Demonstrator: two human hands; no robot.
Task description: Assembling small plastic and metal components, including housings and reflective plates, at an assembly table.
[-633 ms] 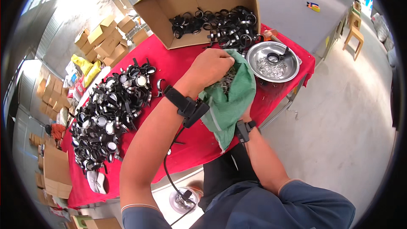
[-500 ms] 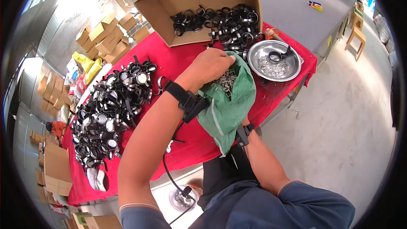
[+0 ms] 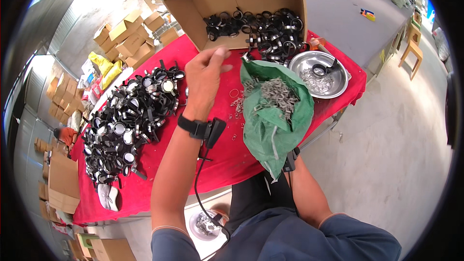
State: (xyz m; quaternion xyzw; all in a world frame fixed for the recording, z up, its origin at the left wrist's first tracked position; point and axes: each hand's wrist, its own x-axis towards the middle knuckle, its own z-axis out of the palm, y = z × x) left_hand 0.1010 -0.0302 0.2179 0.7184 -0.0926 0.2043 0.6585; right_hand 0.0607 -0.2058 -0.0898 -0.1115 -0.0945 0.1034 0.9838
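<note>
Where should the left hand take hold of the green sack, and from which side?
Probably by the left edge of the mouth of the green sack, pinched from the left: that edge is thin, pliable material, and the left hand is on that side, apart from it. Small grey metal pieces crowd the mouth, so the rim looks easier.

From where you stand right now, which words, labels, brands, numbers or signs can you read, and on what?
None can be read.
Stacked cartons at the back left: any marks are too small.
Yellow sacks: too blurred to tell.
Green bag: no lettering shows.
Large open carton: its inner walls show none.
</note>
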